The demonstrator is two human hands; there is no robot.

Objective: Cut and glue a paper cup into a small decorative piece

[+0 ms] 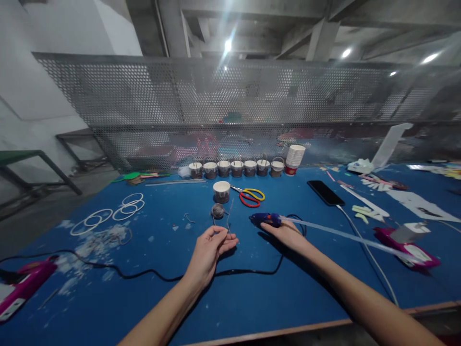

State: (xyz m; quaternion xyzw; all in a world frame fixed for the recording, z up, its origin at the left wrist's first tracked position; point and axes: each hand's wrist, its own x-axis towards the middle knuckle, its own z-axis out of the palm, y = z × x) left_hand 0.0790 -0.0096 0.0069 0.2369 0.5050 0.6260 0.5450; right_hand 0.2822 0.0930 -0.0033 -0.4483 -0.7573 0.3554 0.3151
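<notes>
In the head view my left hand [212,250] pinches a thin grey strand of yarn [230,214] between thumb and fingertips. Just beyond it lies a small ball of grey yarn [217,210], in front of a white-topped cup [221,194] with a dark grey side. My right hand [286,234] is wrapped round a blue glue gun [266,219], whose nozzle points left toward the yarn. A long translucent glue stick [334,230] sticks out of its back and passes over my right forearm. Scissors [252,197] with red and yellow handles rest beyond the glue gun.
Several grey-wrapped cups [236,169] line the back by a perforated metal screen [230,96], beside stacked paper cups [295,158]. White rings [129,206] lie left. A black cable [144,274] crosses the front. A phone [326,192] and magenta power strip [410,250] are right.
</notes>
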